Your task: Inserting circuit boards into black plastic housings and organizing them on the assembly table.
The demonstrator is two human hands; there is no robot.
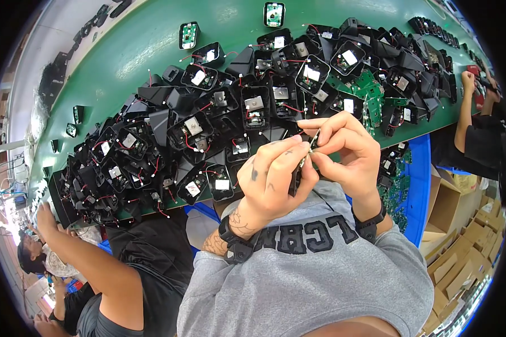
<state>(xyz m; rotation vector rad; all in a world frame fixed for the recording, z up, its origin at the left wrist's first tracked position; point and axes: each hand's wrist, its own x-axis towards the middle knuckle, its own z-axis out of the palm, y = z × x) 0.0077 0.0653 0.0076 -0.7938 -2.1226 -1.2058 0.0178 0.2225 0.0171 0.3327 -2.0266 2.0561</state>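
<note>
My left hand [276, 175] and my right hand [347, 150] meet in front of my chest, fingers bent and pinching. Between their fingertips is a small circuit board [315, 139], turned nearly edge-on, so its faces hardly show. A dark part shows under my left fingers, but I cannot make out what it is. Just beyond my hands lies a heap of open black plastic housings [254, 104] with red wires and silvery or white parts inside. Bare green circuit boards [368, 87] lie among the housings, beyond my right hand.
The heap covers much of the green table [135, 50]. Two housings with green boards, one of them here [189, 35], stand apart at the back. A blue bin [419, 191] of boards is at my right, near cardboard boxes [461, 253]. Co-workers sit at both sides, one arm [98, 255] close on the left.
</note>
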